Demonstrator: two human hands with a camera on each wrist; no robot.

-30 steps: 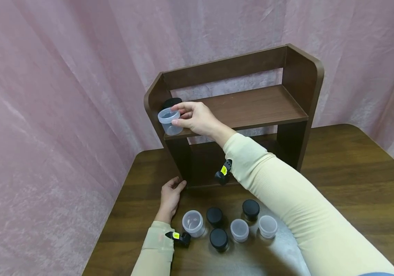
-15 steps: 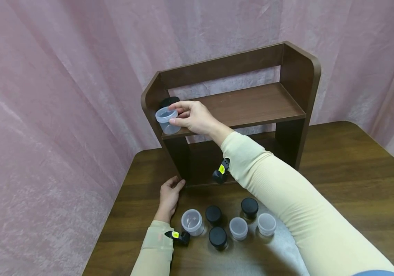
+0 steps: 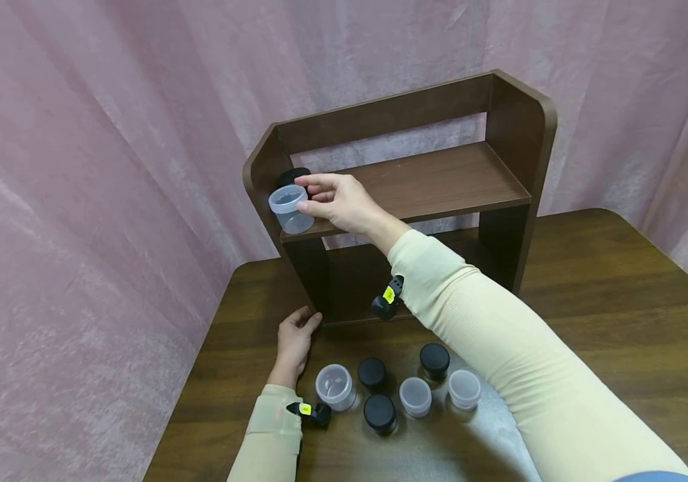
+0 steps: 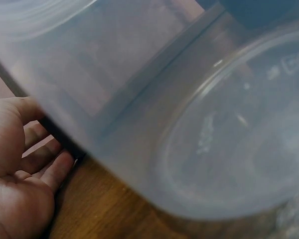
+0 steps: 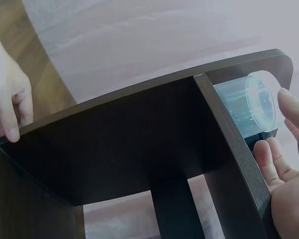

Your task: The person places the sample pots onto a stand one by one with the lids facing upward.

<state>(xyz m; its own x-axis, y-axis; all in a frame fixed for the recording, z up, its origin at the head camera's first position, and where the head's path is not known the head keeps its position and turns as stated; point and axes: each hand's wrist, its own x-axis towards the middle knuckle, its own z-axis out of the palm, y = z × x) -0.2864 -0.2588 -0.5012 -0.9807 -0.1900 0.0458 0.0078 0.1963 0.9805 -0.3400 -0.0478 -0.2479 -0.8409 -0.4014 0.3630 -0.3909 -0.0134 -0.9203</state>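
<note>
My right hand (image 3: 346,204) is at the left end of the upper board of a brown wooden shelf unit (image 3: 434,181). A clear plastic jar (image 3: 291,214) stands there, open side up, with my thumb at its rim and my index finger raised above it. A black-lidded jar (image 3: 293,177) is just behind, partly hidden by my fingers. Low down, my left hand (image 3: 295,340) grips the bottom front corner of the unit's left side panel (image 5: 139,114), thumb on the front edge. In the left wrist view a clear jar (image 4: 229,124) fills most of the picture.
In front of the unit, several small jars stand on the wooden table (image 3: 609,321). Some have black lids (image 3: 380,412), others are clear or whitish, such as the frosted tub (image 3: 416,396) and the larger clear jar (image 3: 335,387). A pink curtain (image 3: 108,201) hangs behind.
My right index finger has lifted off the rim of the clear jar, toward the black lid behind. My left hand keeps its place; the whole scene shifts slightly left and up.
</note>
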